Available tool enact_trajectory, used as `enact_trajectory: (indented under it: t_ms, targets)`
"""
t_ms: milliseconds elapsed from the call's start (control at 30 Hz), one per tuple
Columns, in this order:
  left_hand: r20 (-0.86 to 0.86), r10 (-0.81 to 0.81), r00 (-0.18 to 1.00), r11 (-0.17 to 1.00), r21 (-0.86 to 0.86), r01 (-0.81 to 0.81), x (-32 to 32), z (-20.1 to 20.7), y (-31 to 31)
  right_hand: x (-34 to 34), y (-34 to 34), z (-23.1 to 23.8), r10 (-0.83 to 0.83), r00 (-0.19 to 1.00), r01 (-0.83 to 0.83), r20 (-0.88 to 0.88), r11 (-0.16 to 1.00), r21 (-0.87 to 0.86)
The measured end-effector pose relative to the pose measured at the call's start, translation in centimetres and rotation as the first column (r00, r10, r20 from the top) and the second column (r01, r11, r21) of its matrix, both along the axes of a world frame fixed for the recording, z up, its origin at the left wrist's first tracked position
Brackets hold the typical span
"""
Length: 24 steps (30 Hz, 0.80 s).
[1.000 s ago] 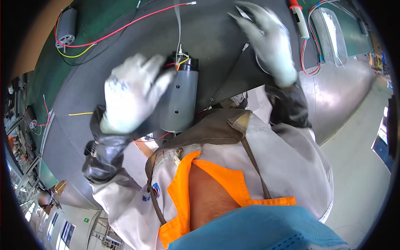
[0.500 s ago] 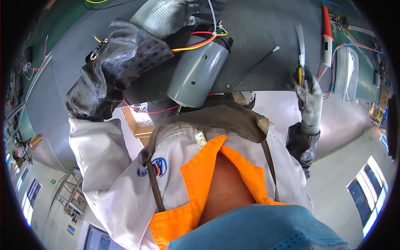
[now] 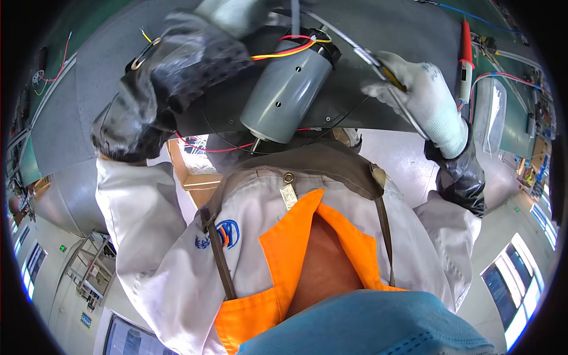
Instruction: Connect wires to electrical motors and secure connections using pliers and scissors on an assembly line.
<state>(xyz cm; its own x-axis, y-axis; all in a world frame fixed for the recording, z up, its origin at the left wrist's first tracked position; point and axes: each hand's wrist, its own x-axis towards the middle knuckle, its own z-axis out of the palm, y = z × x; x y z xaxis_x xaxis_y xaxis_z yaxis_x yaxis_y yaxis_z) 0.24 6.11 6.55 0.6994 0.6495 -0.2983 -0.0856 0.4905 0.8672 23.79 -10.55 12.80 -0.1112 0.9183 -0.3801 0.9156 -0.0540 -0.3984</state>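
A grey cylindrical electric motor lies tilted on the dark work surface, its shaft pointing toward me. Red and yellow wires bend around its black far end, where a grey cable tie sticks up. My left hand, in a pale glove with a black sleeve cover, is beside that end; its fingers are blurred and cut off by the top edge. To the right of the motor, my gloved right hand grips a long thin metal tool with a yellow and black part. Its far tip reaches above the motor's end.
A red and white pen-shaped tool lies at the right, next to a clear bag of white strips and red and blue wires. A red wire hangs over the near table edge. Below it stands an open cardboard box.
My right hand has moved up and left with the metal tool, bringing its tip to the motor's far end. The motor has shifted slightly, and my left hand has moved a little toward the top edge.
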Motion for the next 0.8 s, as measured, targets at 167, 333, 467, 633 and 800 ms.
enact_trajectory:
  t_ms: [167,333,467,633,800]
  targets:
    - [-0.722,0.290,0.628,0.423,0.686,0.592,-10.4,2.4,-0.9,4.2,-1.4,-2.6,-0.180,0.836,-0.001,0.519,0.944,0.329]
    - [-0.404,0.486,0.775,0.260,0.913,0.314,-8.6,-0.7,-9.8,-1.3,-1.5,-6.0,-0.465,0.629,0.283,-0.624,0.884,-0.373]
    - [-0.136,0.526,0.839,0.317,0.947,-0.045,-4.5,-4.0,-12.7,-7.5,1.2,-6.8,-0.598,0.085,0.318,-0.797,0.774,-0.547]
    - [0.053,0.803,0.594,0.139,0.952,-0.273,0.0,-1.4,-1.8,-5.1,15.5,-6.3,-0.166,0.628,0.308,-0.761,0.950,0.046]
    - [-0.279,0.782,0.557,0.539,0.751,-0.380,-3.4,-8.8,21.9,-9.0,30.5,-9.3,-0.071,0.823,0.260,-0.564,0.929,0.263]
